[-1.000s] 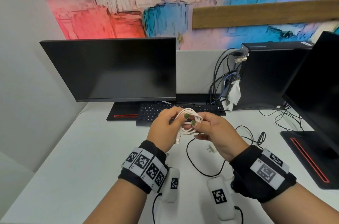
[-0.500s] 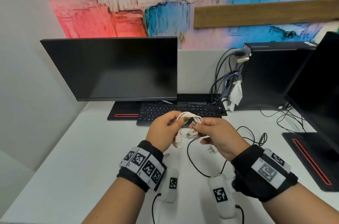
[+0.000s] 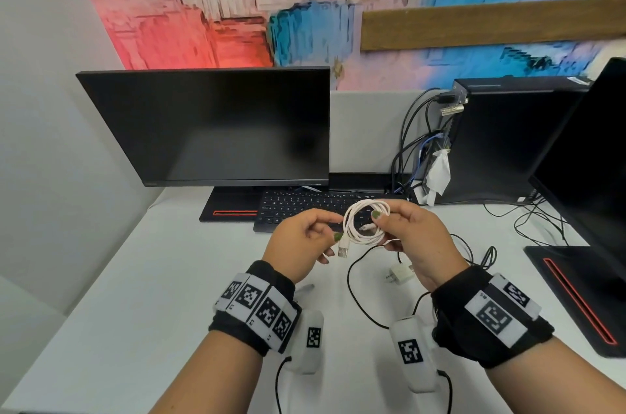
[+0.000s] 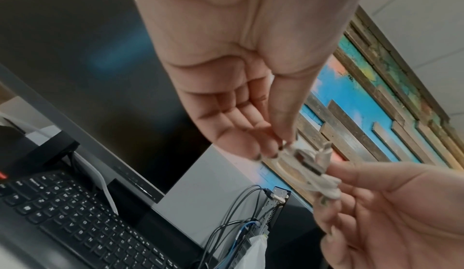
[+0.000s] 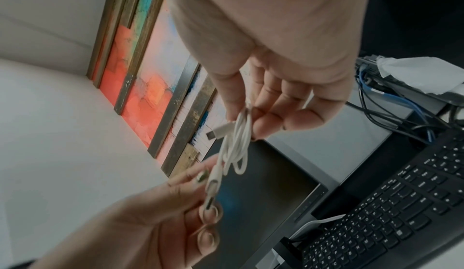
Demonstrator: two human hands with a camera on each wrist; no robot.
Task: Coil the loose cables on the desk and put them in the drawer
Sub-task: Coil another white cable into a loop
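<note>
Hands up over the desk (image 3: 142, 278): right hand (image 3: 420, 241) pinches the smooth white cable (image 3: 364, 224), wound in round loops, while left hand (image 3: 298, 244) pinches its flat metal USB plug (image 3: 342, 251).

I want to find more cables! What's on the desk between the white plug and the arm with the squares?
A black cable curves over the bare desk between the white plug and the left wrist, seen from the head camera.
</note>
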